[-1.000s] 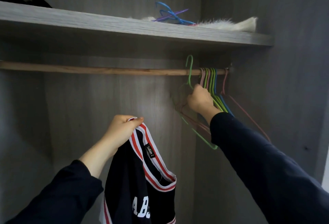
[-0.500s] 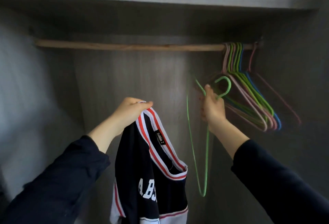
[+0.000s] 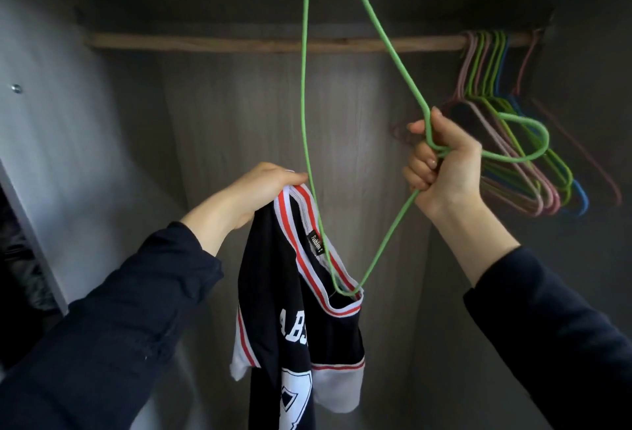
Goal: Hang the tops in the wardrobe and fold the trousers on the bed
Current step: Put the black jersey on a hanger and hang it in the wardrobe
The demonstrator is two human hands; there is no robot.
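A navy top (image 3: 290,320) with a red-and-white striped collar and white lettering hangs from my left hand (image 3: 260,187), which grips its collar. My right hand (image 3: 441,163) grips the neck of a green wire hanger (image 3: 304,63) just below its hook. The hanger is turned on end, one corner reaching above the frame's top. Its other corner sits inside the top's neck opening. The wooden wardrobe rail (image 3: 239,44) runs across behind both hands.
Several empty wire hangers (image 3: 533,169) in pink, green and blue bunch at the rail's right end, just behind my right hand. The grey wardrobe back wall (image 3: 239,139) and a pale side panel (image 3: 44,128) enclose the space.
My right hand swung the green hanger up and toward the top; its lower corner now pokes into the neck opening. The view tilted down, so the shelf left the frame.
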